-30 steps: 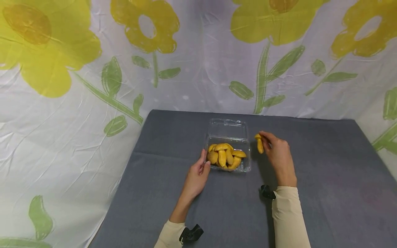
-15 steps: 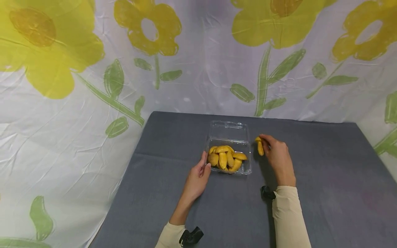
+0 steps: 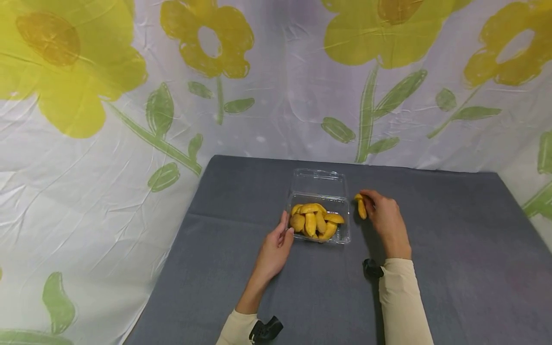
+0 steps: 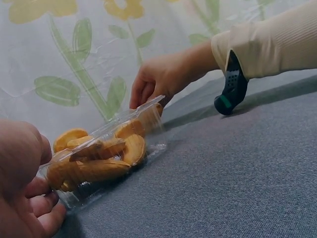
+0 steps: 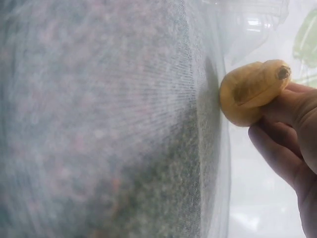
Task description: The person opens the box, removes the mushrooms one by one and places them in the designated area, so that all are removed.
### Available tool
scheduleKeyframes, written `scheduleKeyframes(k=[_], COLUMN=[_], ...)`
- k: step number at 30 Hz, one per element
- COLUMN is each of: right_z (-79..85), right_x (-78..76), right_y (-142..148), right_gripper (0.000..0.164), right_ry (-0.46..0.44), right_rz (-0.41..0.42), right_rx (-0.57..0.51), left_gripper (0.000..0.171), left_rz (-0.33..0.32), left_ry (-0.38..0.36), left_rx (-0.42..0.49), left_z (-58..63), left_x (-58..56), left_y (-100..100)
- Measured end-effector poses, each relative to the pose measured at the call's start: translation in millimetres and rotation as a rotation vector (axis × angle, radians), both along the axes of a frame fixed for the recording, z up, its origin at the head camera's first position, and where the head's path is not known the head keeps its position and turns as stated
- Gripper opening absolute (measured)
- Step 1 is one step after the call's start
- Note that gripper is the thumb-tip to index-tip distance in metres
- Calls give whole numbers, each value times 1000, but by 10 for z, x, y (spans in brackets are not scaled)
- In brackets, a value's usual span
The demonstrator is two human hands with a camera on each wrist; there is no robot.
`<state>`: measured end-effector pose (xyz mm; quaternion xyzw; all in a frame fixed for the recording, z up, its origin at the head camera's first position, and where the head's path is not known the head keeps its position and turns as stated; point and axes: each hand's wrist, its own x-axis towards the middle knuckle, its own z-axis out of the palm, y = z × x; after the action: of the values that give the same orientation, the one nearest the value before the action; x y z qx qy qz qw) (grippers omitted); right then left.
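**Hand positions: left hand (image 3: 274, 248) on plastic box (image 3: 340, 203), right hand (image 3: 386, 218) on single mushroom (image 3: 361, 208)**

Nearest the head camera, two cream sleeves (image 3: 403, 297) enter from the lower edge. A black wrist camera (image 3: 266, 328) is fitted at the left cuff; a second unit (image 3: 372, 269) is fitted at the right cuff. Both forearms extend over the grey counter (image 3: 327, 297), and a dark shadow runs beside the right arm.

The left hand grips the left end of the box, with the thumb at the near left corner and the fingers along the side wall. The box is clear and rests on the counter. It contains a pile of yellow-brown mushrooms (image 3: 310, 224), grouped toward the left and near walls; part of the base shows at right.

The right hand is to the right of the box, apart from it. Its thumb and fingers pinch the single mushroom, cap to the far side, stem end toward the person. Contact between this mushroom and the counter cannot be determined.

The clear lid (image 3: 319, 181) is folded back beyond the far rim of the box. Behind the counter hangs a white cloth (image 3: 280, 120) printed with yellow flowers (image 3: 237, 33) and green leaves (image 3: 159, 111).
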<state>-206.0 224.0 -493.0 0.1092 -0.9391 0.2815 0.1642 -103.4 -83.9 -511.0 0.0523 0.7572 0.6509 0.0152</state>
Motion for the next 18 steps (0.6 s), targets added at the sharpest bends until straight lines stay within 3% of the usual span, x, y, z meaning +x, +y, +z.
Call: scheduleKeyframes(k=[18], right_z=[62], right_x=[64], right_y=[5], right_gripper=[29], right_ry=[-55], right_rz=[22], right_rx=[44], left_gripper=[63], left_rz=[-2], left_ry=[19], left_rx=[-5], left_z=[10], left_x=[6], left_y=[-1])
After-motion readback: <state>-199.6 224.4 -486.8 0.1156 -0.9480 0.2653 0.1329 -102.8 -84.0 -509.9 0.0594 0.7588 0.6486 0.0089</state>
